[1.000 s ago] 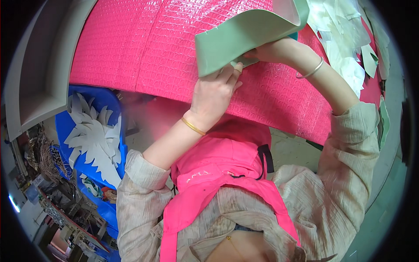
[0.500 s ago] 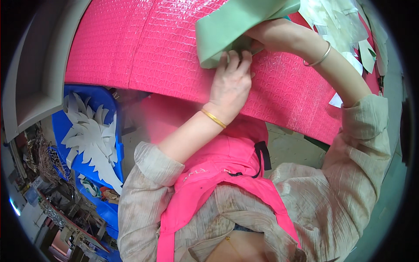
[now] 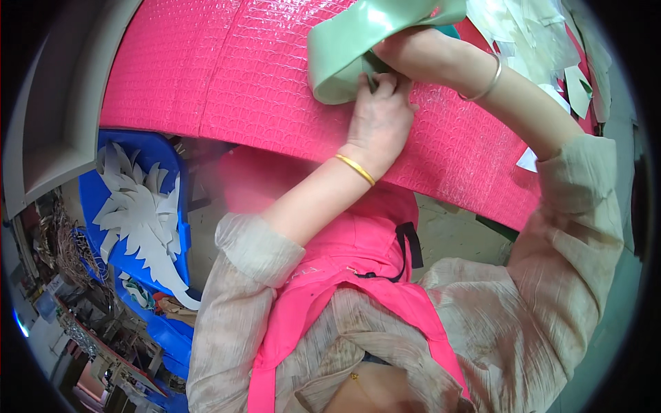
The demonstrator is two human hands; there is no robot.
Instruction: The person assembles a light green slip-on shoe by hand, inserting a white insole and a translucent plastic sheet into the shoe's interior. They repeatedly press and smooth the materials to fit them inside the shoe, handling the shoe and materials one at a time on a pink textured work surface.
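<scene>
A pale green, smooth, leather-like sheet (image 3: pixel 358 34) lies folded into a loop at the far middle of the pink table. My left hand (image 3: pixel 381 117) is at its near edge, with bent fingers closed on the edge inside the fold. From the right, my right hand (image 3: pixel 420 55) reaches under the upper layer of the sheet. Its fingers are hidden by the green material and by the left fingertips, so I cannot see what they grip. A bit of teal (image 3: pixel 449 31) shows just behind the right wrist.
The table has a glossy pink quilted cover (image 3: pixel 268 89). Pale scraps (image 3: pixel 523 41) pile up at its far right. Below its left edge stands a blue bin (image 3: pixel 134 258) with jagged white offcuts (image 3: pixel 141 213). A grey panel (image 3: pixel 69 103) rises at far left.
My left hand has shifted right and slightly away from me along the sheet, closer to my right hand. The right wrist has moved a little left, and the sheet's loop has opened slightly.
</scene>
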